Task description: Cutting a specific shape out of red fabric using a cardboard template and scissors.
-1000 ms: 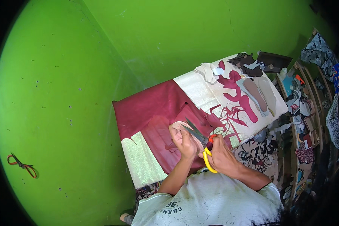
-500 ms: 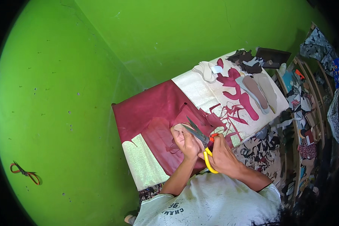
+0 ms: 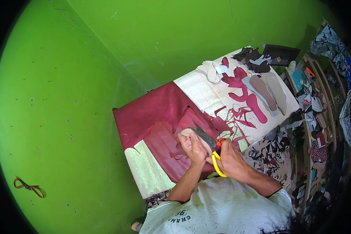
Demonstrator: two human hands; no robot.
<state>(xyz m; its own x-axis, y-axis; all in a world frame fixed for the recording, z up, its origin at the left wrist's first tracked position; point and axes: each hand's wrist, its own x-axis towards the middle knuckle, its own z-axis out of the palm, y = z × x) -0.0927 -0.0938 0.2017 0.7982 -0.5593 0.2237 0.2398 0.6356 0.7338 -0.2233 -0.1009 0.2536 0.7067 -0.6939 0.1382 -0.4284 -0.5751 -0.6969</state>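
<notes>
My left hand is closed on a pale beige sole-shaped piece, whose rounded end shows past the fingers. My right hand grips scissors with dark blades and a yellow and orange-red handle. The blades point up and left, slightly apart, alongside the beige piece and close to my left fingers. Whether they touch its edge I cannot tell. Beneath both hands, dark red sheet material lies over the table, with a cut, ragged part nearest the hands.
The pale table carries red offcuts, sole-shaped pieces, white cutouts and dark scraps. Shelves packed with materials stand at right, and scraps litter the floor. Another pair of scissors hangs on the green wall.
The scissor blades have come slightly closer together. My hands keep nearly the same place in the picture, while the table and wall have shifted a little with the view.
</notes>
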